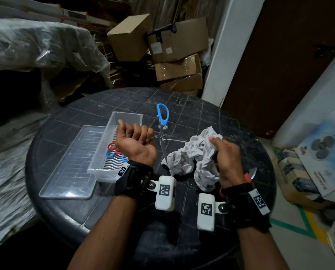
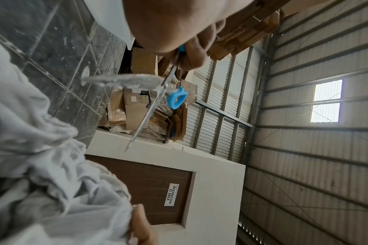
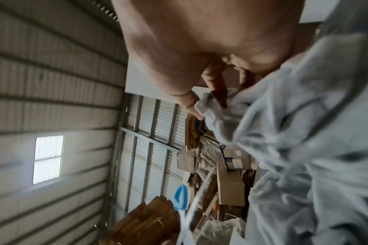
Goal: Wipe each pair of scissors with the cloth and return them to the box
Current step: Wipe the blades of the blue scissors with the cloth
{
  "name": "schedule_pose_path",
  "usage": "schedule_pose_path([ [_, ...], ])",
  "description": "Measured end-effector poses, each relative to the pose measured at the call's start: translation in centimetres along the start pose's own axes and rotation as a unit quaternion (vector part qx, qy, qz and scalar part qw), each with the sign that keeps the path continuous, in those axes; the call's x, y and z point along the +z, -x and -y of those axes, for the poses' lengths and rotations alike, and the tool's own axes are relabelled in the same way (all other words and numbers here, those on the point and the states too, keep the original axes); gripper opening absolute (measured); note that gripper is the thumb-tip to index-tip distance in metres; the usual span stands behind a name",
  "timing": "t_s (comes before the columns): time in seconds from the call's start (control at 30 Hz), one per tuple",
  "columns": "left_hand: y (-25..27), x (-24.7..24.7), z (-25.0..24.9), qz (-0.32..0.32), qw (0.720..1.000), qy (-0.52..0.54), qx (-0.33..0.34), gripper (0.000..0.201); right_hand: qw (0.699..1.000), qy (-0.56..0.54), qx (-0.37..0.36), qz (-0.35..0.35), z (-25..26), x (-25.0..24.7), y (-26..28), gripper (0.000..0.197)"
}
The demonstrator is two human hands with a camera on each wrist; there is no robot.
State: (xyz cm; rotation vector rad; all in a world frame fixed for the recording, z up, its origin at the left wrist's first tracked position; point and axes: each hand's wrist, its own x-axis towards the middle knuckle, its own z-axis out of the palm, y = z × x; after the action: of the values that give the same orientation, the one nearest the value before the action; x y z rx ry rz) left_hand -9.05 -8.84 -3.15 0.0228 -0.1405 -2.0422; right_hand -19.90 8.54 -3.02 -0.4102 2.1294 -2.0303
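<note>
My left hand (image 1: 141,133) is turned palm up, its fingers curled round one handle of the blue-handled scissors (image 1: 162,121). The scissors are spread wide: one blade points toward me, the other toward the cloth. The free blue loop stands away from me. In the left wrist view a strip of blue shows inside the fingers (image 2: 191,54), and the blades (image 2: 149,107) cross in front. My right hand (image 1: 214,142) grips the crumpled white cloth (image 1: 190,158), which lies on the table just right of the blades. The clear plastic box (image 1: 127,115) beside my left hand holds several red- and blue-handled scissors (image 1: 114,151).
The box's clear lid (image 1: 69,172) lies flat to its left on the round dark table (image 1: 211,117). A red-handled pair of scissors (image 1: 251,173) pokes out from under my right wrist. Cardboard boxes (image 1: 174,41) are stacked behind the table, and more cartons (image 1: 322,152) stand on the floor at right.
</note>
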Motion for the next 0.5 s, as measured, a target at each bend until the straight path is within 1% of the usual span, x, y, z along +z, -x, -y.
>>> schedule_pose_path([
  [0.03,0.0,0.0,0.0,-0.001,1.0,-0.001,-0.001,0.048,1.0,-0.002,-0.011,-0.016,0.0,-0.1,-0.1,0.032],
  [0.07,0.1,0.0,0.0,-0.003,1.0,-0.001,-0.001,0.048,0.998,-0.002,-0.034,-0.047,0.2,-0.2,0.0,0.035],
  [0.1,0.1,0.0,0.0,-0.003,1.0,-0.001,0.0,0.049,0.996,-0.009,-0.062,-0.068,0.5,-0.3,0.1,0.03],
  [0.13,0.1,0.0,0.0,-0.002,1.0,-0.001,0.0,0.049,0.994,-0.03,-0.081,-0.064,0.9,-0.3,0.4,0.018],
  [0.17,0.1,0.1,0.0,0.0,1.0,0.0,0.001,0.049,0.993,-0.061,-0.091,-0.031,1.3,-0.2,0.7,0.01],
  [0.23,0.1,0.0,0.1,0.004,1.0,0.0,0.003,0.05,0.987,-0.126,-0.08,0.055,1.4,-0.2,1.0,0.023],
  [0.27,0.1,0.0,0.1,0.005,1.0,-0.001,0.003,0.05,0.981,-0.159,-0.072,0.086,1.4,-0.2,1.2,0.025],
  [0.3,0.1,0.0,0.1,0.005,1.0,-0.001,0.004,0.05,0.977,-0.18,-0.065,0.097,1.2,-0.2,1.2,0.023],
  [0.33,0.1,0.1,0.1,0.004,1.0,0.001,0.005,0.05,0.976,-0.183,-0.062,0.097,1.2,-0.1,1.3,0.019],
  [0.4,0.1,0.1,0.1,0.005,1.0,0.007,0.003,0.051,0.983,-0.151,-0.065,0.076,0.6,0.1,1.3,0.014],
  [0.47,0.1,0.0,0.0,0.006,1.0,0.009,0.002,0.052,0.99,-0.09,-0.089,0.063,-0.5,0.3,1.3,0.006],
  [0.5,0.1,0.0,0.0,0.006,1.0,0.008,0.001,0.052,0.991,-0.056,-0.11,0.059,-0.9,0.5,1.4,0.006],
])
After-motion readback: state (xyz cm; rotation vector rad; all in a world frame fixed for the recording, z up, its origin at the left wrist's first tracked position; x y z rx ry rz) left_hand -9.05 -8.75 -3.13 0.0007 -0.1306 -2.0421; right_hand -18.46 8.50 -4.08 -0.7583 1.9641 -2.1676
